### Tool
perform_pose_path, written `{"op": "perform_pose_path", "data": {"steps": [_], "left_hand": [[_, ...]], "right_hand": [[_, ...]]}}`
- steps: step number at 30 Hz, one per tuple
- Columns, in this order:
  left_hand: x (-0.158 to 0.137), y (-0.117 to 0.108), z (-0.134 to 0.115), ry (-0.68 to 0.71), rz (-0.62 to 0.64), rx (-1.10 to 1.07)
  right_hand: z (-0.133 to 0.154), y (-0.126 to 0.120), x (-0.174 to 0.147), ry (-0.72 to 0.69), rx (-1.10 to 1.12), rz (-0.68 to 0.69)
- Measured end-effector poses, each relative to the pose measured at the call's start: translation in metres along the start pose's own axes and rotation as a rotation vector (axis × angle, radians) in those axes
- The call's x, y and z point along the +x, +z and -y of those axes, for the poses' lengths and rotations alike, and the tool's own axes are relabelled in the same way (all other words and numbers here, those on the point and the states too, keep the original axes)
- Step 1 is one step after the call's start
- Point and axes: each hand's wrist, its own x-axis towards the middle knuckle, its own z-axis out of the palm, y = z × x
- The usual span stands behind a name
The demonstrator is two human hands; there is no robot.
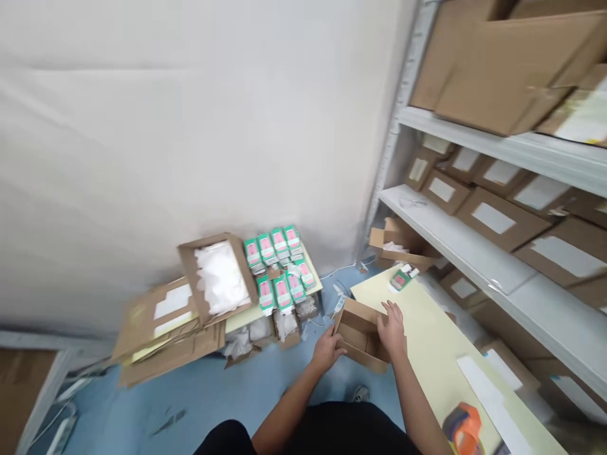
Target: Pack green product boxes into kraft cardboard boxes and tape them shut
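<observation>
An open cardboard box [363, 358] is held in front of my body, over the gap between two tables, and its visible inside is bare. My left hand [326, 349] grips its left wall, with the thumb toward the inside. On the opposite side my right hand [392, 327] is closed over the right wall, fingers at the rim. Near the right hand, a small green-and-pink package [401, 278] lies on the corner of the pale yellow table [417, 335].
Several green-and-pink packages [283, 294] stand in rows on the left table. Beside them is a carton of white pieces [220, 278], with flattened cardboard [175, 354] further left. An orange tape dispenser [467, 430] sits at lower right. Metal shelving [474, 240] holds labelled boxes. A power strip [339, 304] hangs behind the box.
</observation>
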Motion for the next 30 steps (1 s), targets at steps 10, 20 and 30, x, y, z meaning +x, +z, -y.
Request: {"op": "perform_pose_path", "data": {"steps": [10,20,30], "left_hand": [[-0.133,-0.143,0.132,-0.224,-0.374,0.016],[-0.211,-0.224,0.212,-0.474,-0.577,0.047],[-0.205,-0.230,0.227,-0.586,-0.578,0.028]], "right_hand": [[0.245,0.133,-0.007,-0.281,0.241,0.359],[0.424,0.254,-0.001,-0.477,0.232,0.713],[0.504,0.398,0.039,-0.285,-0.383,1.151]]}}
